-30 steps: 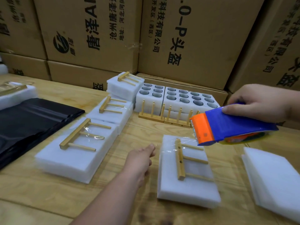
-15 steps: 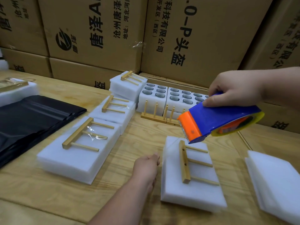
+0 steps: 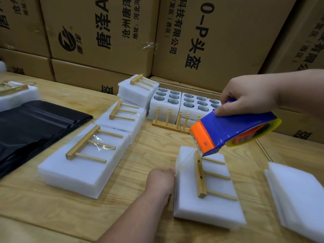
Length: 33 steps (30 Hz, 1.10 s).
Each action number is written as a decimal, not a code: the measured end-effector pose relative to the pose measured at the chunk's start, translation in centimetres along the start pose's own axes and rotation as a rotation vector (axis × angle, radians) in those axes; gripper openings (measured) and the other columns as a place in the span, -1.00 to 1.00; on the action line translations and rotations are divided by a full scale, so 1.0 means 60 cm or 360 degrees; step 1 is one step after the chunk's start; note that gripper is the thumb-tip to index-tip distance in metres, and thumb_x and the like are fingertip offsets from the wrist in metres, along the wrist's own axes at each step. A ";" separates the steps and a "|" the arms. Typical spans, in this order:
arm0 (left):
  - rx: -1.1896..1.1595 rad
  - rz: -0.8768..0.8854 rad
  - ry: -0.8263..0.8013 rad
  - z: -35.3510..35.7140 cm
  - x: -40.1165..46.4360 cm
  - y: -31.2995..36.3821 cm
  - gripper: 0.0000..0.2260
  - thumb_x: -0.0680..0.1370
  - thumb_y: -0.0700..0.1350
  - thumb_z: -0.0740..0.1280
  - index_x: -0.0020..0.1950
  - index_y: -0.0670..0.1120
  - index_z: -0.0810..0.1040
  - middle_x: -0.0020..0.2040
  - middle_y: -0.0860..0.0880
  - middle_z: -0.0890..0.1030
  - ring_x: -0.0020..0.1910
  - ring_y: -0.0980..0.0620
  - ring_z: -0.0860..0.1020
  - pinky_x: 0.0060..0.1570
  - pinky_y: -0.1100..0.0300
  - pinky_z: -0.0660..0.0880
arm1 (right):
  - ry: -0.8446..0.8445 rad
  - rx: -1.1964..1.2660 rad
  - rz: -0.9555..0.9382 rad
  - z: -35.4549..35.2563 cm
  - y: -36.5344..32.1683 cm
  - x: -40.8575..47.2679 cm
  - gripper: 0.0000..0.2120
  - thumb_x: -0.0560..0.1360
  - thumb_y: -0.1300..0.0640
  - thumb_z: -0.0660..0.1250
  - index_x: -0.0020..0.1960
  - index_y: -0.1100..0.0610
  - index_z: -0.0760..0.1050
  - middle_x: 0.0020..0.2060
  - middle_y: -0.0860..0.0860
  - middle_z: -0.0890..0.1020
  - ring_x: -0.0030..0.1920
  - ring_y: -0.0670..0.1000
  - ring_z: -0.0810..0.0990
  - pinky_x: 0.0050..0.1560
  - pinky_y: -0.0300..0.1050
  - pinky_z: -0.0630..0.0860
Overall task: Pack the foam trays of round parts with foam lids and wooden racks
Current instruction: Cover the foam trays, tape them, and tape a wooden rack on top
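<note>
- The table (image 3: 157, 142) carries, from far left down to near left, three finished packs (image 3: 84, 153): white foam with a wooden rack on top, clear tape glinting across at least the two nearer racks. They have not moved over the last second.
- Far centre, two open trays (image 3: 182, 100) of round parts sit against the boxes (image 3: 210, 41), uncovered, with spare racks (image 3: 168, 120) standing just in front. A stack of lids (image 3: 298, 195) lies near right, and a black sheet (image 3: 35, 123) at left.
- The pack being worked on (image 3: 208, 199) lies near centre, lid on, its rack (image 3: 199, 178) flat on top.
- The right hand (image 3: 249, 95) grips the dispenser (image 3: 233, 130), fingers curled over its blue body. A second ago the dispenser was lower and to the right, with film spread over the pack's far end; now it is raised, further left and tipped nose-down over the far-left corner.
- A thin strand of tape (image 3: 185, 158) runs taut from the orange nose down towards the left hand (image 3: 161, 179), so it looks freshly pulled out rather than cut.
- The left hand, which reached in a second ago, now sits against the pack's left edge, fingers curled; they seem to pinch the tape end, though I cannot tell for certain.
- Judgement: this pack is midway through strapping, with tape anchored at the left and ready to be drawn over the rack to the right. Two trays are left to cover.
</note>
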<state>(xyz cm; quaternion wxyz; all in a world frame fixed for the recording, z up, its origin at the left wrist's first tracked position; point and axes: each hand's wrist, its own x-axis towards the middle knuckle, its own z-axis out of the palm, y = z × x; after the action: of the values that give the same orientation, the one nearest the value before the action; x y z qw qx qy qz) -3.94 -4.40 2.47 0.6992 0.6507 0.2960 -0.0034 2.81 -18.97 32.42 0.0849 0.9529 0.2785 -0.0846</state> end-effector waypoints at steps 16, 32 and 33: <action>0.0256 0.0119 0.0063 -0.005 -0.024 0.002 -0.78 0.45 0.07 0.39 -0.06 -0.04 0.50 -0.26 -0.09 0.71 -0.39 -0.01 0.63 -0.37 0.19 0.55 | 0.0072 -0.0036 0.0000 0.026 0.017 -0.022 -0.52 0.44 -0.37 0.21 -0.28 0.01 0.58 -0.42 -0.21 0.61 -0.43 -0.23 0.55 -0.40 -0.24 0.39; -0.0019 0.0339 -0.0726 -0.008 -0.083 -0.009 -0.02 0.32 -0.06 0.38 0.65 0.18 -0.06 0.51 0.05 0.42 0.37 0.03 0.52 0.38 -0.01 0.46 | 0.0098 -0.0021 0.0034 0.047 0.040 -0.039 -0.50 0.47 -0.35 0.21 -0.25 0.06 0.60 -0.34 -0.02 0.61 -0.35 -0.06 0.54 -0.35 -0.18 0.41; 0.0032 0.0365 -0.0741 -0.007 -0.084 -0.012 0.00 0.32 -0.04 0.38 0.66 0.15 -0.08 0.56 0.07 0.33 0.44 0.04 0.44 0.45 -0.01 0.39 | 0.0099 -0.0023 0.0033 0.048 0.040 -0.040 -0.50 0.48 -0.35 0.21 -0.25 0.06 0.60 -0.34 -0.02 0.61 -0.36 -0.06 0.53 -0.35 -0.17 0.41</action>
<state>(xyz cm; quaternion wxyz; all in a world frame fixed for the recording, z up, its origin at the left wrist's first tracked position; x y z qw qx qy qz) -8.53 -6.06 3.90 0.7378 0.6687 0.0512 -0.0768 1.81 -22.81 30.40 0.0838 0.9573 0.2717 -0.0520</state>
